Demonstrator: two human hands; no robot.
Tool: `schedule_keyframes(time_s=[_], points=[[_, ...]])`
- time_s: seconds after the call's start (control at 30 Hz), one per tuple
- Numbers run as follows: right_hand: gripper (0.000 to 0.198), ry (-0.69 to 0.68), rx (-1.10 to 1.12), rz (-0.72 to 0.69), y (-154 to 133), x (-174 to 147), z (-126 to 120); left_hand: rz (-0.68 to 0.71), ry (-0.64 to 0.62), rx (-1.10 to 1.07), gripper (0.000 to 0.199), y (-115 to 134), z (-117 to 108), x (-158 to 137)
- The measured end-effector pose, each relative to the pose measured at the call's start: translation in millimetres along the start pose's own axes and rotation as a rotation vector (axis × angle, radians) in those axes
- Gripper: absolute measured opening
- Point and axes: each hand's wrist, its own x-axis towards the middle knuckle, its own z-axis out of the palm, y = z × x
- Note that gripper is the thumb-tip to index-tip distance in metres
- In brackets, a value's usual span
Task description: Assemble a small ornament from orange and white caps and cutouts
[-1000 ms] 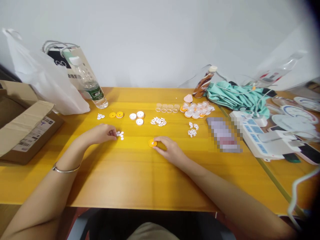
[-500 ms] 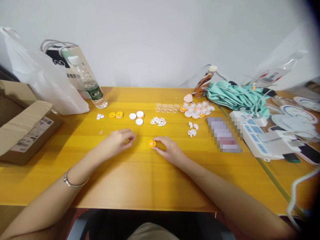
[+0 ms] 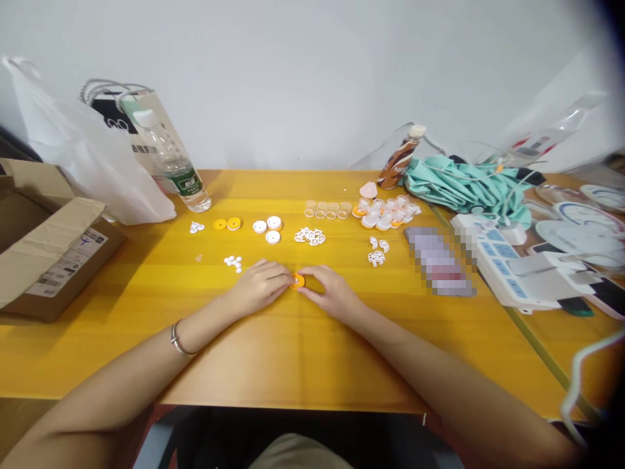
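A small orange disc [image 3: 297, 281] lies on the yellow table [image 3: 273, 352] between my two hands. My right hand [image 3: 332, 292] holds the disc at its right edge with thumb and forefinger. My left hand [image 3: 261, 286] has its fingertips pinched together at the disc's left edge; whether a tiny white piece is in them is hidden. A cluster of small white beads [image 3: 234, 262] lies just left of my left hand. White flat cut-out pieces [image 3: 309, 236] lie behind the disc.
Two orange discs [image 3: 227, 224], three white caps [image 3: 268, 228], clear cups [image 3: 327, 210] and finished orange-white pieces [image 3: 385, 215] line the back. A water bottle [image 3: 170, 161], white bag [image 3: 83, 156] and cardboard box [image 3: 43, 251] stand left; power strip [image 3: 512, 267] and teal cloth [image 3: 459, 185] right.
My left hand left the white beads and moved right across the table to the orange disc. My right hand stayed on the disc.
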Motion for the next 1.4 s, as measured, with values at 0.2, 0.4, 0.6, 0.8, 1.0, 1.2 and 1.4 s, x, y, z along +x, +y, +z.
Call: schedule_keyframes(time_s=[0.2,0.4,0.6,0.8,1.0,1.2,1.4], points=[[0.023,-0.003,-0.003,0.002,0.7,-0.4,0.3,0.002,-0.003,-0.041,0.02,0.3,-1.0,0.1],[0.023,-0.015,-0.002,0.014,-0.1,-0.2,-0.3,-0.021,-0.03,-0.073,0.02,1.3,-2.0,-1.7],[0.023,-0.02,0.014,0.043,-1.6,-0.3,-1.5,-0.115,0.053,-0.134,0.018,-17.3,-20.6,-7.4],[0.023,-0.041,0.026,0.041,-2.1,-0.5,-3.1,-0.425,-0.135,-0.196,0.022,-67.5,-61.9,-28.1],[0.023,-0.03,0.032,0.025,-1.7,-0.2,-2.7,-0.475,-0.396,-0.436,0.023,-84.1,-73.5,-38.8],[0.02,-0.011,0.05,-0.004,-2.6,0.3,-2.8,-0.382,-0.397,-0.423,0.017,-79.0,-65.7,-35.0],[0.022,-0.007,0.059,-0.004,-3.1,0.2,-3.6,-0.34,-0.39,-0.314,0.017,-77.0,-60.0,-32.7]])
